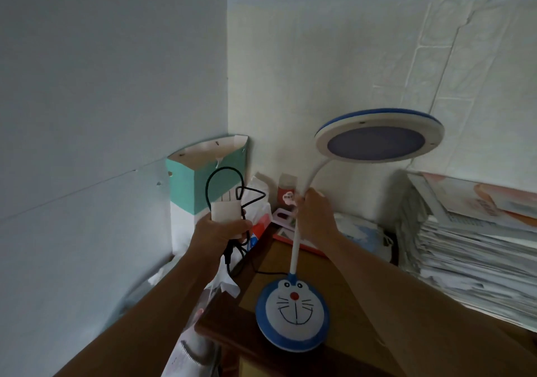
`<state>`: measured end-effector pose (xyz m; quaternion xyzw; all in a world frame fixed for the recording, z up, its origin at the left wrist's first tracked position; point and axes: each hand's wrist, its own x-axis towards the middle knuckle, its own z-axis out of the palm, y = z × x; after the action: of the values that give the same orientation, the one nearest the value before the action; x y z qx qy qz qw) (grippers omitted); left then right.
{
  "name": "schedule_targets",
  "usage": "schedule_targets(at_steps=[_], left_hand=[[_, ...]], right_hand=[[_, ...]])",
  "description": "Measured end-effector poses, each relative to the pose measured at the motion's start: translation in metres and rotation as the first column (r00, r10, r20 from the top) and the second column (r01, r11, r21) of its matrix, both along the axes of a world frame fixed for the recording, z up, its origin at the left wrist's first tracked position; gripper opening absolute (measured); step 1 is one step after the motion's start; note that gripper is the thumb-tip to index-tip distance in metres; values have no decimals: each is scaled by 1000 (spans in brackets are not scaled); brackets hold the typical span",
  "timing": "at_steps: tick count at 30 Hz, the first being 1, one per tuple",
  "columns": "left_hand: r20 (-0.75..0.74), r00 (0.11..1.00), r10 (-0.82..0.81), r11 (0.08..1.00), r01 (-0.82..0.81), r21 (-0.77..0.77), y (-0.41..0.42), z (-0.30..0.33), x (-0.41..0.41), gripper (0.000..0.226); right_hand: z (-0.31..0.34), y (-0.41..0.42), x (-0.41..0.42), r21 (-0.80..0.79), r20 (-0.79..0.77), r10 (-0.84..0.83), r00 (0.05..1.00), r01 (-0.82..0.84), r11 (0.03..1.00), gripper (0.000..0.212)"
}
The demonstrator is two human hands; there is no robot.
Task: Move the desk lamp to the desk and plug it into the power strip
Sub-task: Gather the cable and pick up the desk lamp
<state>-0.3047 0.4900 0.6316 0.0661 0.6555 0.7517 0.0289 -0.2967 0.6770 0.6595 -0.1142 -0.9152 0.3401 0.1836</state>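
Over on the left, the left hand [222, 230] has its grip closed round a white adapter block [226, 209], with loops of the black cord [220, 185] sticking up out of the fist and more of it trailing down toward the wooden table [363, 312]. A teal paper bag [203, 179] stands in the corner behind it.

Moving right, the right hand [315, 217] has its grip wrapped round the white gooseneck of the desk lamp [293, 315], partway up the stem. The round blue-and-white cartoon base sits well below that grip, near the table edge; whether it rests on the wood or is just off it I can't tell. The disc head arches above and to the right of the hand.

Further right, a tall stack of papers [470, 246] crowds the wall.

I'd judge this as the pick-up step: lamp and cord gathered, ready to carry. Next calls for lifting both together, keeping the cord from snagging. No power strip is in sight.
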Motion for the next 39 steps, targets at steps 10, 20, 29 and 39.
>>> schedule_targets(at_steps=[10, 20, 29, 39], left_hand=[[-32, 985, -169, 984, 170, 44, 79, 14, 32, 14], [-30, 930, -366, 931, 365, -27, 181, 30, 106, 28], [-4, 874, -486, 871, 485, -80, 261, 44, 229, 29], [-22, 739, -673, 738, 670, -83, 332, 51, 394, 19]], right_hand=[[23, 59, 64, 32, -28, -121, 992, 122, 992, 23], [45, 142, 173, -25, -86, -337, 938, 336, 942, 21], [55, 207, 317, -76, -79, -438, 895, 433, 898, 22], [55, 269, 494, 78, -50, -615, 787, 617, 783, 24]])
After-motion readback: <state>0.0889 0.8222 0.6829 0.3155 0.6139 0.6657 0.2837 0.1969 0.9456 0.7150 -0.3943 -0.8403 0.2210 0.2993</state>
